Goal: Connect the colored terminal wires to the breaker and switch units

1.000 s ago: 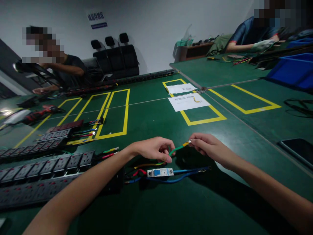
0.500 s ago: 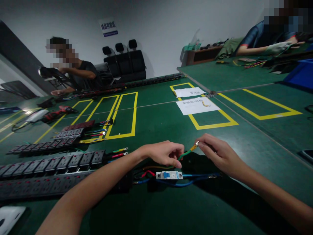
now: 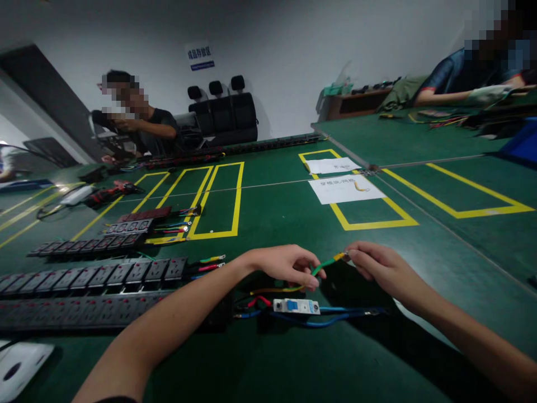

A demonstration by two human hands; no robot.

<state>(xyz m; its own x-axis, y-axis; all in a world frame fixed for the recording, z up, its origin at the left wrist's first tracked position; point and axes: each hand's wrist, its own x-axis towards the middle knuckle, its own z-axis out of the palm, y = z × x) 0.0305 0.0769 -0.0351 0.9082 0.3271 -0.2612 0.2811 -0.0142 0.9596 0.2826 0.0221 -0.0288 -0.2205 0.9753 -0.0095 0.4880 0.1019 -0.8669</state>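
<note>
Head view: both hands' fingers (image 3: 312,281) clamp the green-yellow wire (image 3: 327,264), above open green tabletop (image 3: 277,224).

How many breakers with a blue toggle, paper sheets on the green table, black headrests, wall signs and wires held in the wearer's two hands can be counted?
Breaker: 1
Paper sheets: 2
Headrests: 3
Wall sign: 1
Wire between left hand and right hand: 1
Total: 8

The wire (image 3: 328,264) is green with yellow, the breaker (image 3: 296,306) white with a blue switch. Yellow outlines (image 3: 237,198) pattern the green tabletop (image 3: 277,224); the bin (image 3: 520,144) is blue.
</note>
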